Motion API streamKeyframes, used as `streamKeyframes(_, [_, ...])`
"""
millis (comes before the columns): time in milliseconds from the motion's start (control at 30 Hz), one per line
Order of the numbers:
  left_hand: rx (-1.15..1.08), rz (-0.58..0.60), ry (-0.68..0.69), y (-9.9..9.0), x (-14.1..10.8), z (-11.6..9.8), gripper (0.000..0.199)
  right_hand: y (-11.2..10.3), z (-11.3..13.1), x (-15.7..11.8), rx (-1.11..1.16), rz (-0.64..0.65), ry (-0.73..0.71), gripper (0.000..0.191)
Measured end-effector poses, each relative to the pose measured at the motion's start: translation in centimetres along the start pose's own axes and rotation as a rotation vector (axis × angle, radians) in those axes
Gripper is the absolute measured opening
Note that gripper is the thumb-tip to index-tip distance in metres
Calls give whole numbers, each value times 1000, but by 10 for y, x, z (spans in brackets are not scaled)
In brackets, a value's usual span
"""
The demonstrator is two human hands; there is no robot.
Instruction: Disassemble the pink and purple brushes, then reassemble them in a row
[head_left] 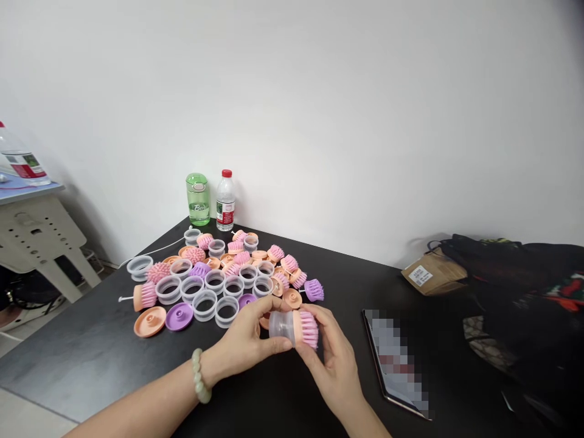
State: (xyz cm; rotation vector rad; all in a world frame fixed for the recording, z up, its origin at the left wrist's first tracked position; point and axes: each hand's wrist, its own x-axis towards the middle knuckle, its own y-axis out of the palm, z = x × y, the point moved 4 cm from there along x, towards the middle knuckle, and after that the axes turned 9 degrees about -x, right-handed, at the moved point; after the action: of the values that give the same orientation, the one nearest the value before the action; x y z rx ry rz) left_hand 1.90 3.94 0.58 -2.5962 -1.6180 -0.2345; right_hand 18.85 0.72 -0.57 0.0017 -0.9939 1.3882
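Observation:
Between both hands, a clear plastic ring (281, 327) and a pink-bristled brush head (308, 329) with an orange base are held end to end on their sides. My left hand (249, 334), with a green bead bracelet (201, 376) at the wrist, is closed around the clear ring. My right hand (332, 359) grips the brush head, thumb below and fingers behind it. Just beyond lie several clear rings (205, 306), an orange disc (150, 322), a purple disc (179, 317), pink brush heads (147, 295) and a purple brush head (314, 290).
A green bottle (198, 201) and a red-capped water bottle (225, 202) stand at the black table's (91, 337) back corner. On the right are a tablet (396, 365), a brown paper bag (434, 272) and a dark bag (520, 304). A white wall rises behind.

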Motion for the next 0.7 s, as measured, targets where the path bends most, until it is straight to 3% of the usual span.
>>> streamKeyframes(267, [-23,37,-44,1,-1,-1,38,-5,3,2,62,51,-28,39])
streamKeyframes(433, [-215,112,-140,5,-1,0,39,-9,12,4,103,112,-112,36])
streamKeyframes(533, [-248,72,-175,5,-1,2,41,-10,17,4,87,127,-184,35])
streamKeyframes(700, [-201,26,-139,4,-2,3,43,-11,15,5,15,49,-201,33])
